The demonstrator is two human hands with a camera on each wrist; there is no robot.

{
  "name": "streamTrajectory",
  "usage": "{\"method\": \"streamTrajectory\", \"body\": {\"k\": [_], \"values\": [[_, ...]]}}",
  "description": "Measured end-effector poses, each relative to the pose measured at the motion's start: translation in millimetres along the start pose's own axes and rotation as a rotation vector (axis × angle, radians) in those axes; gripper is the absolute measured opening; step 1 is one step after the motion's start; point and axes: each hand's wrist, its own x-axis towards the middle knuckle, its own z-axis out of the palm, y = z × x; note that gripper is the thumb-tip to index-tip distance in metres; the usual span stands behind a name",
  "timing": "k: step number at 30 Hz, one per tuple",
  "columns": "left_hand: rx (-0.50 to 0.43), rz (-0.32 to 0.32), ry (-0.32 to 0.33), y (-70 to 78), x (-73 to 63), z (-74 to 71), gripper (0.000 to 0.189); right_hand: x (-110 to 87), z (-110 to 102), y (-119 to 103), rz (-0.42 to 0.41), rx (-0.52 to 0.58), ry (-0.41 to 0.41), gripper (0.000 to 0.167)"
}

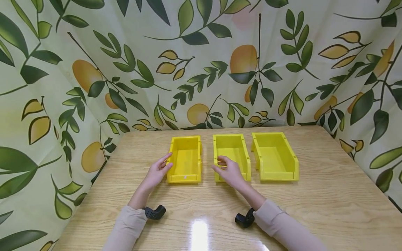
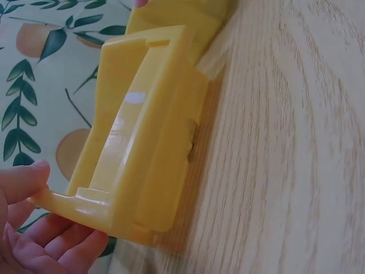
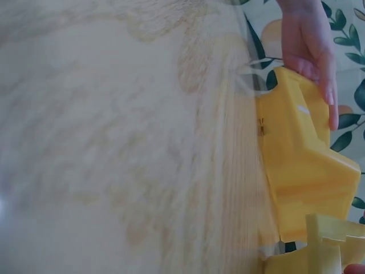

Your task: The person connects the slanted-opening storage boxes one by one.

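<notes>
Your left hand (image 1: 155,172) pinches the left wall of the left bin (image 1: 185,157), thumb on one side and fingers curled on the other; the bin extends rightward from those fingertips, into the space between your hands. Your right hand (image 1: 231,170) is at the near left part of the middle bin (image 1: 230,148), its fingers loosely bent; you cannot tell from here whether they grip the wall. The right bin (image 1: 272,157) stands to the right of your right fingers, apart from them. Under both hands is the table (image 1: 314,202); beyond your fingertips hangs a leaf-patterned cloth (image 1: 201,83).
</notes>
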Motion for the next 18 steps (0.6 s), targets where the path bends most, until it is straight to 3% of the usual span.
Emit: {"method": "streamTrajectory", "body": {"k": [9, 18], "values": [[-0.003, 0.006, -0.002, 1.2, 0.6, 1.7, 0.052, 3.0, 0.8, -3.2, 0.041, -0.037, 0.027, 0.052], [-0.016, -0.010, -0.012, 0.8, 2.7, 2.1, 0.053, 0.4, 2.5, -2.5, -0.025, -0.059, 0.080, 0.045]]}}
